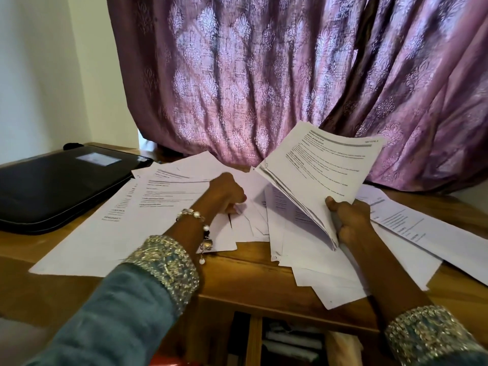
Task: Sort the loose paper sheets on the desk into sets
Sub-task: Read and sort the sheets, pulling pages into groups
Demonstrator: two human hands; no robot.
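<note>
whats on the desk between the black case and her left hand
In the head view, loose printed sheets cover the desk from the black case across to the left hand; no other object shows there.

A wooden desk (232, 270) fills the lower half of the frame. Loose printed paper sheets (163, 207) lie spread across its middle and right side, overlapping one another, and several stick out past the front edge at lower right. At the left of the frame a black case (52, 188) lies flat on the wood, just beside the sheets.
</note>
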